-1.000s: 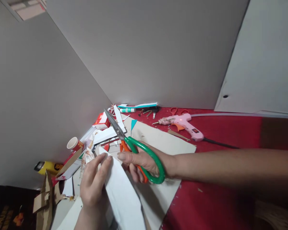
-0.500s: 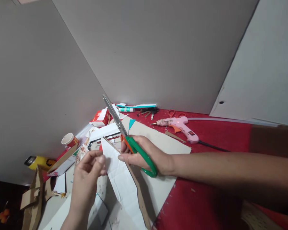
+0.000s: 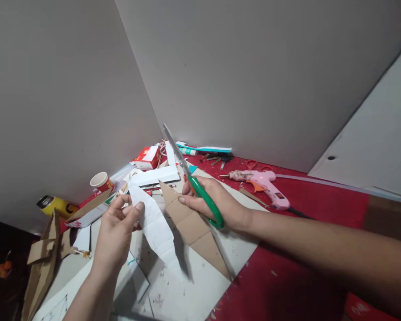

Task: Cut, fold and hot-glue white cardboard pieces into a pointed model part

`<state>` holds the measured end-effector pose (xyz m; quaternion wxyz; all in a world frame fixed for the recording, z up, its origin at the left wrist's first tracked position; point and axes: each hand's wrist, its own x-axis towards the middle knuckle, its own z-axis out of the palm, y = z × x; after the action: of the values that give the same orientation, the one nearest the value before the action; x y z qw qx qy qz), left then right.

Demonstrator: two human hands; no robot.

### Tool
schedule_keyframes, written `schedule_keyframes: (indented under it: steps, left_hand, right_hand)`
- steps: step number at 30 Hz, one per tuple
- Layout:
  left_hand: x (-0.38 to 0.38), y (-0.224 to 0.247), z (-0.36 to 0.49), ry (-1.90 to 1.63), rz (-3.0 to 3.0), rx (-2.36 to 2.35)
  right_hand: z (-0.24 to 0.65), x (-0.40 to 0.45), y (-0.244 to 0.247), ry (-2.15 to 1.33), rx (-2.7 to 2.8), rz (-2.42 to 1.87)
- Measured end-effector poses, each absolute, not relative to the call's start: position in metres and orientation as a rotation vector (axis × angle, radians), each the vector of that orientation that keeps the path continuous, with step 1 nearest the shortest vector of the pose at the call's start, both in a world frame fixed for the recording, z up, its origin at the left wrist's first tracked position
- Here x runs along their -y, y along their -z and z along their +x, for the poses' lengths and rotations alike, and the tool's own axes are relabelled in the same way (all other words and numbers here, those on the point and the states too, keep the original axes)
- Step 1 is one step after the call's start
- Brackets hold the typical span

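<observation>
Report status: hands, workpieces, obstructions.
Left hand pinching white paper piece. Right hand holding green-handled scissors plus brown cardboard piece. Pieces apart. Pink hot glue gun nearby, clear of both hands.

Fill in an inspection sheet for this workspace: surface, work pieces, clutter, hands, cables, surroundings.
Surface: red tabletop, partly under a large pale flat board
Work pieces: creased white paper strip, apart from a creased brown cardboard strip; green-handled metal scissors
Clutter: red-patterned paper cup, yellow cylindrical bottle, pink plastic glue gun
Hands: left hand pinches the paper; right hand holds the scissors and cardboard
Cables: black cord at the glue gun's handle
Surroundings: plain grey walls
</observation>
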<state>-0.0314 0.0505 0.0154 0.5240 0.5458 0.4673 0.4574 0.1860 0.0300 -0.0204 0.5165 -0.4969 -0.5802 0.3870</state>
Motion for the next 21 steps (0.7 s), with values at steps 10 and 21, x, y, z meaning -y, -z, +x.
schedule_keyframes:
  steps: [10,21]
  left_hand:
    - [-0.053,-0.016,-0.029,-0.981,1.288,-1.073]
    - [-0.053,-0.014,-0.026,-1.104,1.288,-1.08]
  right_hand:
    - [0.19,-0.025,0.009,-0.901,1.303,-1.194]
    - [0.188,-0.022,0.012,-0.994,1.233,-1.096]
